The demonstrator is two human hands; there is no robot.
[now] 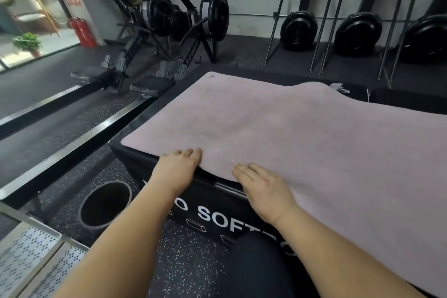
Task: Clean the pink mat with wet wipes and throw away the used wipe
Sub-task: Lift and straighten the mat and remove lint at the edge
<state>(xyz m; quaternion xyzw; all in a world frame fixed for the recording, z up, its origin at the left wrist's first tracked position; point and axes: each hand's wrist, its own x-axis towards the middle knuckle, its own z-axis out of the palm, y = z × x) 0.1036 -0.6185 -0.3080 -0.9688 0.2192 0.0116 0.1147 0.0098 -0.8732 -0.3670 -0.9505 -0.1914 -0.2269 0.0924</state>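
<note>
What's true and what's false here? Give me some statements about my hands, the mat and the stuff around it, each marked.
The left hand and right hand touch the pink mat at its near edge. True.
The right hand holds a wipe. False: its fingers lie flat and hold nothing.
The mat lies on a black box. True.
The round black container stands on the mat. False: it stands on the floor, left of the box.
</note>
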